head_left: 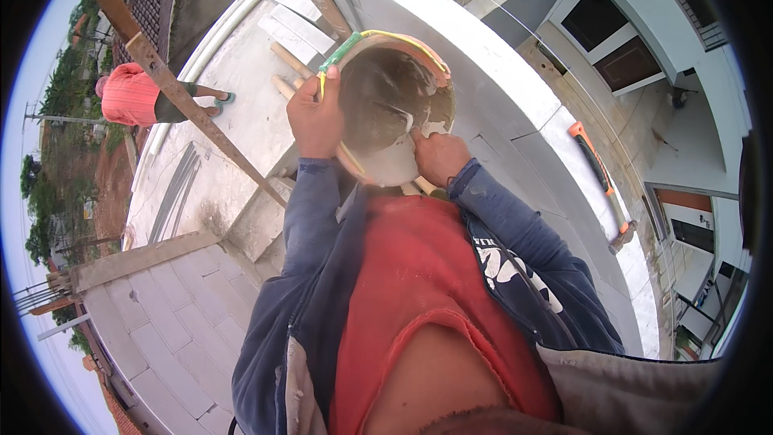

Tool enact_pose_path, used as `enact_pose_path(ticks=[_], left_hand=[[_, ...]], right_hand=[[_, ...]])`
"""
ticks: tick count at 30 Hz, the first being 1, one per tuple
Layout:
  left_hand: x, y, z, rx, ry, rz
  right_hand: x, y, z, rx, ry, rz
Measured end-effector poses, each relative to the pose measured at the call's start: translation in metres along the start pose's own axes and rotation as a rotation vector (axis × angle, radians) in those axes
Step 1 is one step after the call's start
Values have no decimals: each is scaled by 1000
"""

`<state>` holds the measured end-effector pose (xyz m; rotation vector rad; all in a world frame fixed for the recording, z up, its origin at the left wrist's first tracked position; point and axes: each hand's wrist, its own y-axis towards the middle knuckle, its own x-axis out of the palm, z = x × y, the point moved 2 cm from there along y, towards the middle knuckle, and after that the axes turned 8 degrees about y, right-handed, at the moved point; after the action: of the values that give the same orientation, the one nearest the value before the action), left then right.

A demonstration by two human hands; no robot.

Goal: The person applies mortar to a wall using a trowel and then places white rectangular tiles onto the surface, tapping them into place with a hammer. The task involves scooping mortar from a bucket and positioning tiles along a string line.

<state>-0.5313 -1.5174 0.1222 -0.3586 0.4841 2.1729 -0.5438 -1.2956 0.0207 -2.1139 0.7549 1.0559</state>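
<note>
Closest to us, just behind the grip, we see our red shirt [419,274] and our open dark blue jacket [278,326], its sleeves running forward to both hands. Our left hand [316,117] is clenched on the left rim of a round bucket [393,161], thumb up beside a green wrapping [345,50]. Our right hand [441,158] is curled around a hand tool [408,123] at the bucket's near right side; only a thin, pale, bent part shows past the fingers, so we cannot tell its full shape. The bucket is between our two hands, its mouth toward us, with a wet grey-brown mix [374,105] inside. Right of the right hand, a pale block wall [483,48] curves past us, and on its top, well apart from the grip, lies a hammer [597,169] with an orange and black handle. Left of the left hand, we see a long wooden slat [201,117] standing aslant. Beyond it is a person [133,93] in a red top and dark shorts. Far right of the grip we make out a house door [616,56]; far left, green trees [60,129]
</note>
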Motion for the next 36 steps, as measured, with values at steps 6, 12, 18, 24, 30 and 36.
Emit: enact_pose_path(ticks=[6, 12, 18, 24, 30, 36], left_hand=[[9, -11, 0, 17, 27, -4], [34, -24, 1, 101, 52, 8], [15, -10, -6, 9, -73, 58], [7, 28, -38, -196, -223, 43], [14, 77, -69, -336, -493, 63], [13, 117, -95, -380, -483, 73]], right_hand=[[-55, -16, 35, 120, 160, -19], [-14, -17, 32, 329, 859, -312], [8, -36, 31, -98, 732, 133], [-34, -22, 30, 283, 1589, -269], [-66, 8, 21, 313, 1630, -259], [-145, 77, -7, 254, 1661, -56]])
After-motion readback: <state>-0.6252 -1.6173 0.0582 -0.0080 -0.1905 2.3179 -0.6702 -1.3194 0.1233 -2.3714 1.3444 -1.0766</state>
